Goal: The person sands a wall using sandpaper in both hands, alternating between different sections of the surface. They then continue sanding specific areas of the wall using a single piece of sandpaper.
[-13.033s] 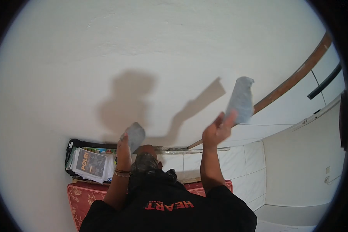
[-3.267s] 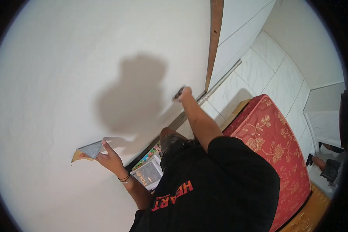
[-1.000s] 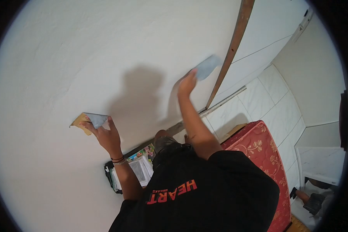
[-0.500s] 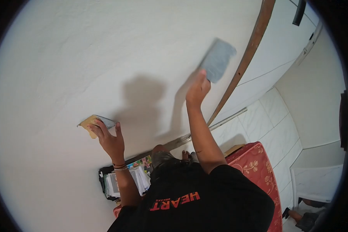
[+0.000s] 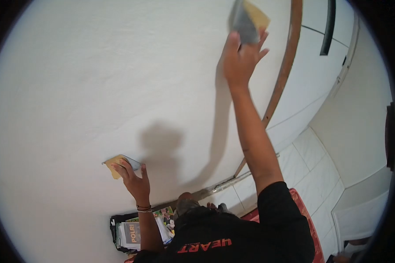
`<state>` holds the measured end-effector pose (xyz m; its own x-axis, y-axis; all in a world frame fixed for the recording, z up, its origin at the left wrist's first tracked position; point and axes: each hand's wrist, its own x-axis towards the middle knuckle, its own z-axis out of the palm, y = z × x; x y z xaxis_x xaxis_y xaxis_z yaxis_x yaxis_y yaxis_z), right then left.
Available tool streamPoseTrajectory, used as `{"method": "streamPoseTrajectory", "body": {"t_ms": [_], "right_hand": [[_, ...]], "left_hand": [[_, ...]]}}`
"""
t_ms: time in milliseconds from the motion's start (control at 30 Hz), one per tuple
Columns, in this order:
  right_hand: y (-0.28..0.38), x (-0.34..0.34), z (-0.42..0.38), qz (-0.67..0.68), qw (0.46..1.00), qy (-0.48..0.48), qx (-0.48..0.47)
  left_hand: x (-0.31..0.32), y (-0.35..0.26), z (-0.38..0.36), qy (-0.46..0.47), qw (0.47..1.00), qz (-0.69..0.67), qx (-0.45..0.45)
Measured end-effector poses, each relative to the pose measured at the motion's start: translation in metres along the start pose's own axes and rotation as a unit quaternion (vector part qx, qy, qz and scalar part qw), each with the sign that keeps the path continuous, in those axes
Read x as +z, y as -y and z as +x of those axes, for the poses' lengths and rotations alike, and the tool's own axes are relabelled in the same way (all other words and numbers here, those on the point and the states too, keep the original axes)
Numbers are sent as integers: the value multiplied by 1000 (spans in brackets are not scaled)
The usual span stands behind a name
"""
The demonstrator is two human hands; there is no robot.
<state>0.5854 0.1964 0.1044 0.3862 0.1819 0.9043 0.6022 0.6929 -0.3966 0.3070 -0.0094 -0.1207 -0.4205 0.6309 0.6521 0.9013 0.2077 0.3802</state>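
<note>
My left hand (image 5: 135, 180) is pressed to the white wall (image 5: 96, 87), its fingers over a creased sheet of sandpaper (image 5: 114, 168) with a tan side and a grey side showing. Higher up and to the right, my right hand (image 5: 242, 65) grips another sheet of sandpaper (image 5: 245, 27) between thumb and fingers. That sheet is folded over, grey on the left and tan on the right, and lies at or very near the wall. Part of it is cut off by the top edge of the view.
A brown wooden frame strip (image 5: 285, 65) borders the wall on the right, beside a white door (image 5: 318, 83) with a dark handle (image 5: 328, 28). Below stand a box of papers and books (image 5: 131, 232) and a red patterned mattress (image 5: 300, 204). White tiles (image 5: 289, 162) cover the floor.
My right hand has moved up and slightly right with its sandpaper, which now shows a folded tan part. My left hand sits lower in view as the camera view has shifted upward.
</note>
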Motion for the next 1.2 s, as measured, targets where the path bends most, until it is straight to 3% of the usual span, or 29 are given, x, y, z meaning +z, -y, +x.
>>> {"method": "streamPoseTrajectory", "body": {"t_ms": [33,100,167,233,300,367,433,533,600,700,867,967,1033,1067,1133,1167,1200], "right_hand": [[9,2,18,-20,999,27,-1],[52,20,25,-53,968,34,-244],[90,14,36,-33,892,190,-409],[99,32,77,-67,887,117,-441],[105,46,111,-105,944,19,-313],[115,47,119,-97,968,-20,-228],[95,41,117,-118,961,-32,-247],[63,50,127,-129,949,-60,-282],[63,47,127,-138,947,-57,-284],[62,47,127,-120,956,-50,-261],[53,49,132,-112,955,-66,-267],[60,48,123,-111,952,-65,-279],[61,47,121,-94,952,-61,-285],[61,48,121,-88,951,-64,-288],[63,47,121,-86,950,-61,-293],[63,47,120,-91,948,-58,-299],[63,47,120,-89,948,-59,-301]], "left_hand": [[4,0,1,-10,1000,1,-5],[11,1,-3,-18,1000,13,-13],[16,-7,-4,-10,997,50,-54],[20,-17,-1,-6,993,41,-111],[30,-13,-1,-42,993,51,-102],[36,-14,2,-68,992,10,-102],[41,-14,11,-88,990,30,-109],[19,-5,51,-252,941,-214,-68],[-26,3,95,-307,948,-62,-50],[-102,14,178,-437,881,-177,-24],[-218,87,302,-466,854,-207,-104],[-229,71,295,-459,850,-213,-144],[-191,2,252,-452,883,-124,35],[-163,-22,231,-467,871,10,150],[-105,-30,169,-237,890,254,296],[-93,-34,149,-107,876,212,419],[-88,-30,142,-87,860,252,436]]}}
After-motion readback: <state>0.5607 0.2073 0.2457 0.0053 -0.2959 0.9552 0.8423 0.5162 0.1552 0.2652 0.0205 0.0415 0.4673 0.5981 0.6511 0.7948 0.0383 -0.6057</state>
